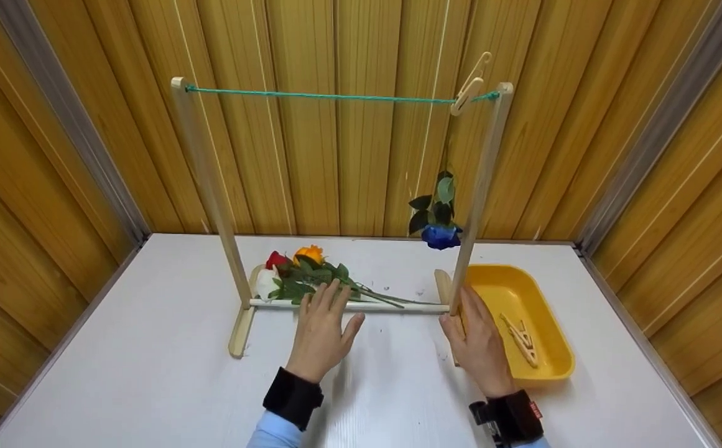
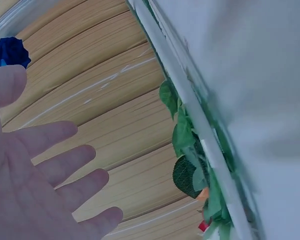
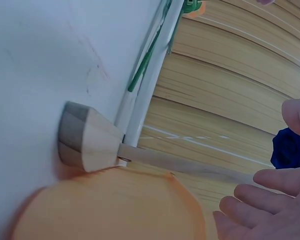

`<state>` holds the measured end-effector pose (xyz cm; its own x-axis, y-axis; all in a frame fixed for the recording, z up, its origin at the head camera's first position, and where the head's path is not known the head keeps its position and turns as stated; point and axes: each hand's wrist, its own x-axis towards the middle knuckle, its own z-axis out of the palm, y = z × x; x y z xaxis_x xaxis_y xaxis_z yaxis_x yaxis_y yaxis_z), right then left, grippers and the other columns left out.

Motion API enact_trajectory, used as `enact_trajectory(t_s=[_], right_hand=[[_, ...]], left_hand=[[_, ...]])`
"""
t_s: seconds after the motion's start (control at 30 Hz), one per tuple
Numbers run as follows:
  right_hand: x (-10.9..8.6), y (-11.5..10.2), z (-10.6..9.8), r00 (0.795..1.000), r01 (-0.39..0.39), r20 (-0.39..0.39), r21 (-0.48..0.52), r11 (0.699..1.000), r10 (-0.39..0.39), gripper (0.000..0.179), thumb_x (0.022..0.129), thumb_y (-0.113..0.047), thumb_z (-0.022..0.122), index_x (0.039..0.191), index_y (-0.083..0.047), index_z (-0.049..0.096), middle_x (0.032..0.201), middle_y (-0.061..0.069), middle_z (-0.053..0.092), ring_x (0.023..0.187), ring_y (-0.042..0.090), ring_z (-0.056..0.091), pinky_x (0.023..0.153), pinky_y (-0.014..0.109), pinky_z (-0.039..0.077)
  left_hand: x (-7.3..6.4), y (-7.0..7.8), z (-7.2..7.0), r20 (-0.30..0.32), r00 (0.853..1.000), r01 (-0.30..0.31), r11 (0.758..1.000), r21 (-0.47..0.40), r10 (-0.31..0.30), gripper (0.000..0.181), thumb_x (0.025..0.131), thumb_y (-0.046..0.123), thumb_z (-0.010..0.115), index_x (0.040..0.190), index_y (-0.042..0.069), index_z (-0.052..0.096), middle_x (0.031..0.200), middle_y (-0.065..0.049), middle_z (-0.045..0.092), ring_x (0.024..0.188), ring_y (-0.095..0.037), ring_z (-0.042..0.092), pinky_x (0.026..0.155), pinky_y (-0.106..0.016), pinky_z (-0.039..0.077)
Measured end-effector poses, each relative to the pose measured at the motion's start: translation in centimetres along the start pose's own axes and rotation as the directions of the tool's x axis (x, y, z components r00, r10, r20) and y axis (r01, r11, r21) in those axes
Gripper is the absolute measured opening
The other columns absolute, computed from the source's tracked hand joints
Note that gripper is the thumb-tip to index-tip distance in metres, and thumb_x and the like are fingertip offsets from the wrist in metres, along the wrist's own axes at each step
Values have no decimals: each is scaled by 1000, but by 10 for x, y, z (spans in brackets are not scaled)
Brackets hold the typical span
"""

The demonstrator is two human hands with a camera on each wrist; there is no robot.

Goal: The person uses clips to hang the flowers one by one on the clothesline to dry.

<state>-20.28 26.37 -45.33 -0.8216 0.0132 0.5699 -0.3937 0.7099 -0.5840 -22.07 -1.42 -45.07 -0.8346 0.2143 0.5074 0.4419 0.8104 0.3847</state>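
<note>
A wooden rack (image 1: 211, 205) with a green string (image 1: 336, 96) between its posts stands on a white table. From the string's right end a blue rose (image 1: 441, 236) hangs head down at a wooden clothespin (image 1: 467, 93). Red (image 1: 277, 259), orange (image 1: 309, 254) and white (image 1: 267, 285) roses lie by the rack's lower bar (image 1: 423, 308). My left hand (image 1: 324, 333) is held with fingers spread in front of their leaves, holding nothing. Beside the right post's foot is my right hand (image 1: 482, 342), its fingers extended in the right wrist view; whether it touches the post I cannot tell.
A yellow tray (image 1: 556, 336) sits right of the rack, partly behind my right hand. Wooden clothespins (image 1: 522, 339) lie in it. Wood-patterned panels (image 1: 367, 168) enclose the table at the back and both sides.
</note>
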Motion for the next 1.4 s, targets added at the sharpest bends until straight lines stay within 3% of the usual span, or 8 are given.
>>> enact_trajectory(t_s=[0.37, 0.63, 0.87, 1.07, 1.4], right_hand=[[2, -1, 0, 999, 33, -2, -31, 999, -33, 59, 95, -7, 74, 145, 11, 50, 150, 30, 49, 135, 47, 51, 112, 61, 39], [5, 1, -11, 999, -40, 13, -37, 998, 41, 53, 95, -7, 73, 142, 9, 55, 149, 34, 48, 136, 51, 48, 113, 63, 37], [4, 9, -26, 981, -179, 64, -73, 981, 184, 48, 99, -14, 69, 141, 7, 57, 147, 29, 51, 136, 46, 47, 116, 60, 34], [4, 17, -42, 957, -267, 83, -120, 956, 278, 44, 100, -14, 66, 135, 12, 59, 143, 33, 52, 131, 49, 49, 113, 61, 37], [4, 32, -72, 921, -344, 119, -205, 916, 372, 38, 98, -12, 61, 124, 15, 64, 129, 37, 57, 114, 50, 59, 99, 62, 47]], left_hand=[[-10, -1, 16, 16, 999, 39, 999, 4, -39, 52, 104, 34, 61, 142, -1, 58, 149, -25, 53, 140, -47, 45, 114, -70, 30], [-11, 4, 19, 29, 1000, 6, 1000, 22, -7, 49, 102, 30, 63, 138, -3, 60, 146, -27, 55, 136, -48, 49, 112, -68, 34], [-11, 22, 23, 52, 998, -21, 999, 29, 20, 47, 104, 31, 61, 136, -2, 62, 142, -25, 59, 132, -44, 54, 111, -62, 40], [-11, 42, 27, 83, 995, -61, 998, 12, 59, 45, 104, 31, 62, 136, -1, 62, 138, -22, 62, 129, -38, 58, 107, -55, 45], [-9, 75, 36, 101, 984, -146, 989, 13, 144, 45, 103, 31, 64, 135, 0, 65, 135, -16, 65, 125, -31, 62, 102, -47, 51]])
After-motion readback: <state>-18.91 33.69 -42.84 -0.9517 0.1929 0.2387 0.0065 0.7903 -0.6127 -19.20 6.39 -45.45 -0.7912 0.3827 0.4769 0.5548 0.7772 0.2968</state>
